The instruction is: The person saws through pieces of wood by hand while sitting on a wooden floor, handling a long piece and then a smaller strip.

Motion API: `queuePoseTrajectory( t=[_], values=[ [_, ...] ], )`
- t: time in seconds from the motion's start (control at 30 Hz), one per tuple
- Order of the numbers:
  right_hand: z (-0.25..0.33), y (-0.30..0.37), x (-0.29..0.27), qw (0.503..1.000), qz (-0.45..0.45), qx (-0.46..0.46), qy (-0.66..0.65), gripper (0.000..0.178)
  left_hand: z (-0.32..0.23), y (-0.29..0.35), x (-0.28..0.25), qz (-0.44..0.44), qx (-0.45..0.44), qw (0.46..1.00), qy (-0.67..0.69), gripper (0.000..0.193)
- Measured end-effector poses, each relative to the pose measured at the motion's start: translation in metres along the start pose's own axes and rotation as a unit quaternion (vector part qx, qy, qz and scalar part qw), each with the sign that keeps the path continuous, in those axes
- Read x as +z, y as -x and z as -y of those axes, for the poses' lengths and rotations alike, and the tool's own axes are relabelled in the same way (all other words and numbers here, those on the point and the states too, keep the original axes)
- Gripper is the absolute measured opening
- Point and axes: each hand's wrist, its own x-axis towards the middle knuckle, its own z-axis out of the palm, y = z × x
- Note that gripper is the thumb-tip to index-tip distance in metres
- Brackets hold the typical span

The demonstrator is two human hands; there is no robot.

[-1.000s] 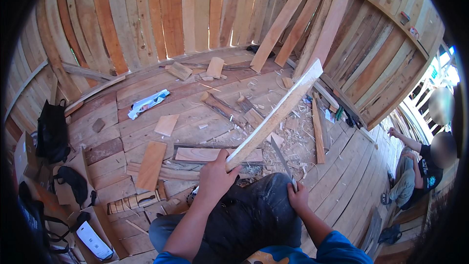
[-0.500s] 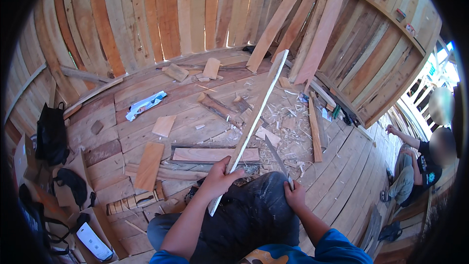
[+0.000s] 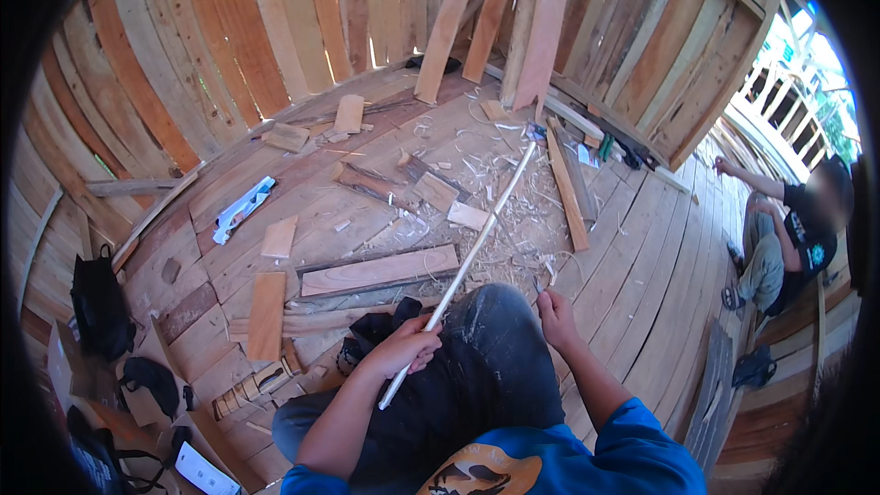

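My left hand (image 3: 409, 346) is wrapped round a long, thin wooden strip (image 3: 480, 236) near its lower end, above my lap. The strip slants up and away to the right, its narrow edge toward me, and its far end shows over the shavings. By my right knee, my right hand (image 3: 557, 319) is closed on a knife (image 3: 538, 285). Only a little of the blade shows, pointing away from me, and the handle is hidden in my fist. Knife and strip are apart.
Shavings (image 3: 515, 236) and wood offcuts (image 3: 367, 181) litter the plank floor. A board (image 3: 380, 271) lies before my knees, and another board (image 3: 267, 316) to its left. Boxes and a black bag (image 3: 101, 302) stand at far left. Another person (image 3: 779, 225) sits at right.
The strip has rolled in my left hand, from its broad face to a narrow edge, and tipped lower. The knife has turned, so less blade shows. The view has shifted.
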Motion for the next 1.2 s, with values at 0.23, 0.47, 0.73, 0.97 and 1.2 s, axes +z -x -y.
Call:
queuePoseTrajectory(
  t=[0.23,0.47,0.73,0.97,1.2],
  values=[
    [0.057,0.017,-0.016,0.986,0.113,0.018,0.121,0.053,0.071,-0.028,0.029,0.038,-0.125,0.990,0.062,0.015],
    [0.054,-0.001,-0.034,0.906,0.222,0.017,0.361,0.070,0.096,-0.037,0.034,0.005,-0.155,0.987,0.043,0.013],
    [0.058,-0.015,-0.048,0.878,0.245,0.034,0.409,0.070,0.095,-0.037,0.036,0.021,-0.152,0.987,0.053,0.011],
    [0.024,-0.044,-0.064,0.878,0.175,-0.014,0.446,0.070,0.087,-0.042,0.045,0.019,-0.173,0.981,0.083,0.011],
    [0.031,-0.027,-0.038,0.849,0.239,-0.094,0.462,0.068,0.096,-0.044,0.034,0.014,-0.168,0.982,0.083,0.011]
  ],
)
